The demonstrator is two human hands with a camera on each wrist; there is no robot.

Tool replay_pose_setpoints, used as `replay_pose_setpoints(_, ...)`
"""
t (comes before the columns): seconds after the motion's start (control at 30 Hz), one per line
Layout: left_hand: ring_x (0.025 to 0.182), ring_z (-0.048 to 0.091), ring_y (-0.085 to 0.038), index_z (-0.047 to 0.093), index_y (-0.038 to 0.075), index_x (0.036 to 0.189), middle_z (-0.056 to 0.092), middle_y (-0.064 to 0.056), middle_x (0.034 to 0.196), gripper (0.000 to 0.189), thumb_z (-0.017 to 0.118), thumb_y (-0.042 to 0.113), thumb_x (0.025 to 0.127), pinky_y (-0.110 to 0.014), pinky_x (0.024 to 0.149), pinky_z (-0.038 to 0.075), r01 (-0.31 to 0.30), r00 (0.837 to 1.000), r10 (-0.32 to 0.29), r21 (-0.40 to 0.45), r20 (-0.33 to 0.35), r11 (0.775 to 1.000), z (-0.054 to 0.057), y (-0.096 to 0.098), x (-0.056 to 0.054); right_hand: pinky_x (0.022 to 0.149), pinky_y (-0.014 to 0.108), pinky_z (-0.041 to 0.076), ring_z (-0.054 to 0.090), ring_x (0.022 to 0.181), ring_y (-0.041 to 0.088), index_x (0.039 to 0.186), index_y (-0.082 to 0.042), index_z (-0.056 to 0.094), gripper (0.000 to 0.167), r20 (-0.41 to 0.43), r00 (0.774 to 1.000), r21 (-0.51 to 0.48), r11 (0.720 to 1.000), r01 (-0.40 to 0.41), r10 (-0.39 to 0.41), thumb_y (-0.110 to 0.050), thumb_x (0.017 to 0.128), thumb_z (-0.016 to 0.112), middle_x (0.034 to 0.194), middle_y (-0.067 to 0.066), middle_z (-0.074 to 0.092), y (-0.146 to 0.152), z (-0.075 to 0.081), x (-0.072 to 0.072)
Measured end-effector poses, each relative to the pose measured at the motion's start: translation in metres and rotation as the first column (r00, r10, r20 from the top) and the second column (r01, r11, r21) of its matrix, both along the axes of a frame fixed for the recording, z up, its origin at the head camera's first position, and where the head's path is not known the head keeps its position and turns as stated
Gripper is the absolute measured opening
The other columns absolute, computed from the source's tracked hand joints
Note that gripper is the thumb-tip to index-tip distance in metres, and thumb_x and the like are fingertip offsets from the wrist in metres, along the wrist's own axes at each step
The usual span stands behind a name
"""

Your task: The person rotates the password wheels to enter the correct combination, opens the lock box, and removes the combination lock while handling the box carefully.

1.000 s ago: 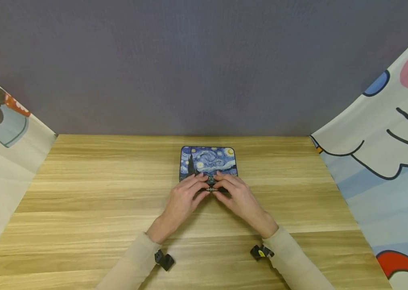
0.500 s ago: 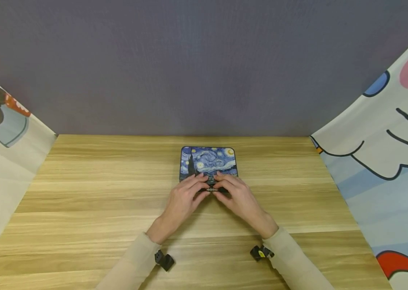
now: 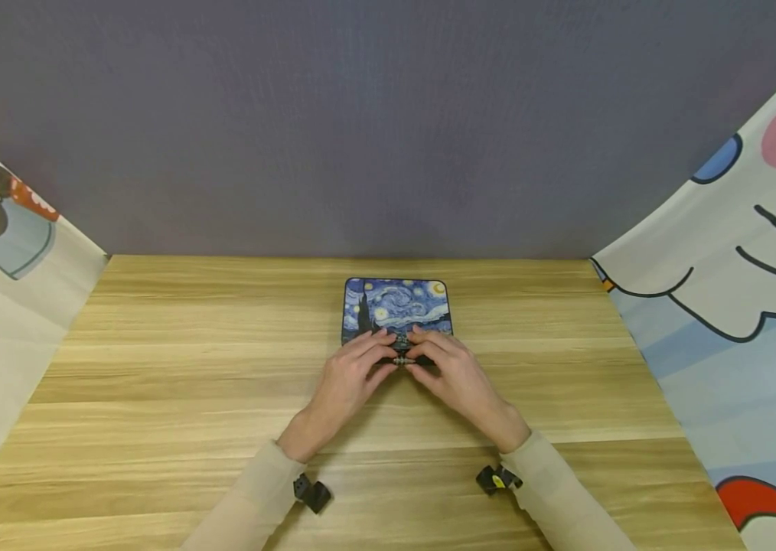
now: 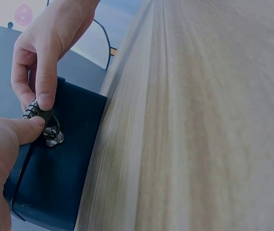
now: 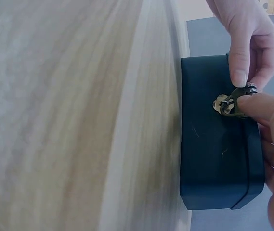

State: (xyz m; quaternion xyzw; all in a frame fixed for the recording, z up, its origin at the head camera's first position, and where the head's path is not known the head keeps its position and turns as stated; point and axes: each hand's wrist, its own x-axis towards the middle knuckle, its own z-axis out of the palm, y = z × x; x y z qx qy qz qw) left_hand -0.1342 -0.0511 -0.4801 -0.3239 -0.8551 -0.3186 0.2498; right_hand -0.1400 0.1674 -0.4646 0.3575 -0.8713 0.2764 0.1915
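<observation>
A box (image 3: 398, 302) with a starry-sky lid stands on a wood-grain table (image 3: 188, 367); at its six o'clock side — shackle at a metal clasp (image 5: 218, 103) — is a combination padlock (image 4: 32, 110); the left hand (image 3: 349, 375), from seven o'clock, and right hand (image 3: 458, 379), from five, both pinch it between thumb and curled fingers.

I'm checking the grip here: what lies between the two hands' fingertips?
A small padlock at the dark box, pinched by the left hand and the right hand; both wrist views show it.
</observation>
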Motion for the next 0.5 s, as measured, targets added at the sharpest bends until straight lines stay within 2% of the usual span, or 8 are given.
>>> replay_pose_setpoints(0.5, 0.121, 0.069, -0.025, 0.077, 0.008, 0.098, 0.075, -0.009, 0.120, 0.020, 0.087, 0.007, 0.081, -0.038, 0.113, 0.051, -0.012, 1.000, 0.011, 0.010, 0.008, 1.000, -0.0002, 0.0006, -0.0003, 0.107, 0.048, 0.056, 0.067, 0.121, 0.030, 0.097, -0.007, 0.073, 0.023, -0.014, 1.000, 0.000, 1.000, 0.002, -0.002, -0.011, 0.081, 0.089, 0.124, 0.011, 0.072, 0.0003, -0.0015, -0.0004)
